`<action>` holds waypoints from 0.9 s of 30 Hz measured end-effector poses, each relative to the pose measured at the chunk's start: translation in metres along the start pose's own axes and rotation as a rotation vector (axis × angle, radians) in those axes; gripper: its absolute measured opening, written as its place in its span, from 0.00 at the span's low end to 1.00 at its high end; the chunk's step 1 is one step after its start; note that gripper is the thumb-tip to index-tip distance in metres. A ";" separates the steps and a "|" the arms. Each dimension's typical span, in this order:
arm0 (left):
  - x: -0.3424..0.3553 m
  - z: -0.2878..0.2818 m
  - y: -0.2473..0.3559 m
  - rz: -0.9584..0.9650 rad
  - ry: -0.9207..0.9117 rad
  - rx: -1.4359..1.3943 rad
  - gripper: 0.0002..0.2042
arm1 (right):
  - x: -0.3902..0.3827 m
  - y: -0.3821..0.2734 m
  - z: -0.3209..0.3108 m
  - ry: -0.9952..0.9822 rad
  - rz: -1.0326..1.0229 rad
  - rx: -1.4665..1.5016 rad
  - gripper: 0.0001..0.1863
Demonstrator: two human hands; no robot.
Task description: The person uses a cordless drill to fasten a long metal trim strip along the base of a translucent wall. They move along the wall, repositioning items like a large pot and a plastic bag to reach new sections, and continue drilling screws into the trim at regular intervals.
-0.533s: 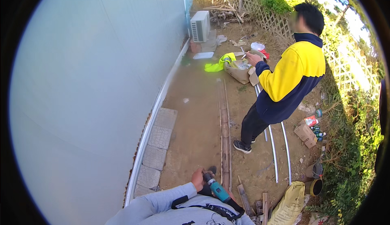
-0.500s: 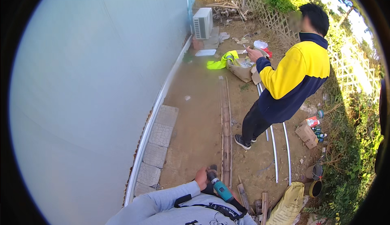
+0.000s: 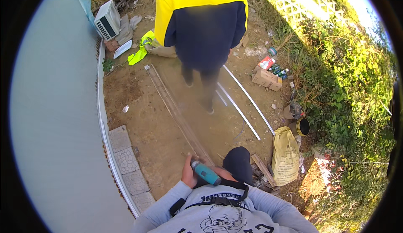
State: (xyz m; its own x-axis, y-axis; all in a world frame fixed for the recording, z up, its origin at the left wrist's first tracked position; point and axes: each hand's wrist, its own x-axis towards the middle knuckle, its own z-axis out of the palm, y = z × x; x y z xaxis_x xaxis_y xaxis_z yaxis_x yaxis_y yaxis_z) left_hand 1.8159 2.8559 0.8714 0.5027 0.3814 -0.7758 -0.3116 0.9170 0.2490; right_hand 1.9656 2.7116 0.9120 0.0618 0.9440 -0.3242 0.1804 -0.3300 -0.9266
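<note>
A teal power drill [image 3: 206, 174] with a dark front end lies slantwise before my torso. My left hand [image 3: 189, 173] is closed at its front end, one digit pointing up; the other fingers are partly hidden. Behind the drill's body, my right hand [image 3: 225, 173] is wrapped round it from below, most of its fingers covered. Just beyond my hands, a long brown split strip [image 3: 178, 117] runs away over the dirt ground.
Ahead stands a person in a yellow and navy jacket [image 3: 205, 31], back turned. White metal strips [image 3: 239, 109] lie to the right. A yellow woven sack [image 3: 286, 157], a black bucket [image 3: 302, 126] and a cardboard box [image 3: 267, 79] border the bushes. Paving slabs [image 3: 128, 161] edge the pale wall.
My view has swung to the right and downward. The other person has turned away from me and now appears nearer the middle. Both hands stay at the drill.
</note>
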 end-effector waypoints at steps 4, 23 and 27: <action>0.009 0.056 0.001 -0.201 -0.027 -0.009 0.28 | 0.051 0.006 -0.045 0.031 -0.061 0.000 0.27; 0.208 0.148 -0.025 0.122 0.633 1.530 0.22 | 0.047 0.549 -0.509 0.304 0.923 -0.234 0.24; 0.209 0.076 -0.074 -0.238 0.665 1.748 0.30 | 0.068 0.647 -0.546 0.315 1.006 -0.167 0.25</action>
State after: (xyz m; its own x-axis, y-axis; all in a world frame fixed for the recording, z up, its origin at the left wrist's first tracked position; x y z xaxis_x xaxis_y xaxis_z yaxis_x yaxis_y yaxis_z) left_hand 2.0050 2.8770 0.7351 -0.0797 0.5367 -0.8400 0.9852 0.1708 0.0156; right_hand 2.6230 2.5625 0.3944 0.5037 0.2035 -0.8396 0.0357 -0.9759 -0.2152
